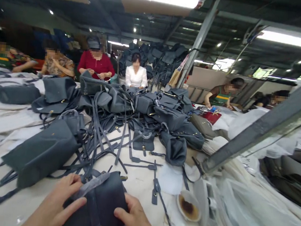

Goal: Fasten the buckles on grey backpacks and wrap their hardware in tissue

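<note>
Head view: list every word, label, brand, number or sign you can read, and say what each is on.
No text can be read anywhere in this view.
Dark grey bag held by the left hand and right hand: no label showing.
Red packet farther back: coloured print, too blurred to read.
White wrapping at right: tiny dark marks, too small to read.

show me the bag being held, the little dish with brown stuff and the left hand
dark bag (107,197): head view, middle of its front panel
small dish (178,201): head view, pale left rim
left hand (56,203): head view, back of the hand
</note>
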`<state>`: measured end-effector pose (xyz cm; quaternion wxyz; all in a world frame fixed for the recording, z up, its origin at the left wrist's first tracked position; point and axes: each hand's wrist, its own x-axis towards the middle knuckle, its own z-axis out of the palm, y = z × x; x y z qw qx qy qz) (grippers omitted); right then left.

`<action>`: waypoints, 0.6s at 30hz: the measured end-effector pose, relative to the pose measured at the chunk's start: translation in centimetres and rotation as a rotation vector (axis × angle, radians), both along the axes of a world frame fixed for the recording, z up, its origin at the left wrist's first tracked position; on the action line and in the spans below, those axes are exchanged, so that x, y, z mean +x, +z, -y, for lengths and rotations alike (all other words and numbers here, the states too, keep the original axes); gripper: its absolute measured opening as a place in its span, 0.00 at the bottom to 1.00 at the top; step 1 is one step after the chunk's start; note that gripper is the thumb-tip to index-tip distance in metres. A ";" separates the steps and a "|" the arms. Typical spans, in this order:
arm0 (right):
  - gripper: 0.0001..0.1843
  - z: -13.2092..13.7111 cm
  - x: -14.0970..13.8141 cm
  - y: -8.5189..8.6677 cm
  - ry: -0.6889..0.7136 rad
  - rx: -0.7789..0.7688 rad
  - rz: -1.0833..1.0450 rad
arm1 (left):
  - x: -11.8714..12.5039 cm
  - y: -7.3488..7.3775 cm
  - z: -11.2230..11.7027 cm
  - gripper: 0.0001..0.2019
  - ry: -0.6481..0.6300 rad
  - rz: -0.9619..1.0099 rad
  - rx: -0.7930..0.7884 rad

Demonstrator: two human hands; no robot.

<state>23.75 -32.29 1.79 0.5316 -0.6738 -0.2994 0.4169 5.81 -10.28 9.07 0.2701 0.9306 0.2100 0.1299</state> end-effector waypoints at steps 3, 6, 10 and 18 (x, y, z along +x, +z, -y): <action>0.25 2.0 3.8 -1.7 -0.113 -0.258 0.056 | 2.8 0.7 1.9 0.20 0.003 0.018 -0.150; 0.16 4.4 8.8 -4.1 -0.331 -0.499 0.228 | 3.6 1.6 2.2 0.25 0.026 -0.040 -0.415; 0.05 6.0 13.0 -7.1 -0.396 -0.718 0.325 | 3.3 2.1 1.6 0.29 0.112 0.010 -0.626; 0.09 6.4 15.3 -4.4 -0.299 -0.365 0.223 | 3.9 2.3 2.6 0.24 0.200 0.084 -0.581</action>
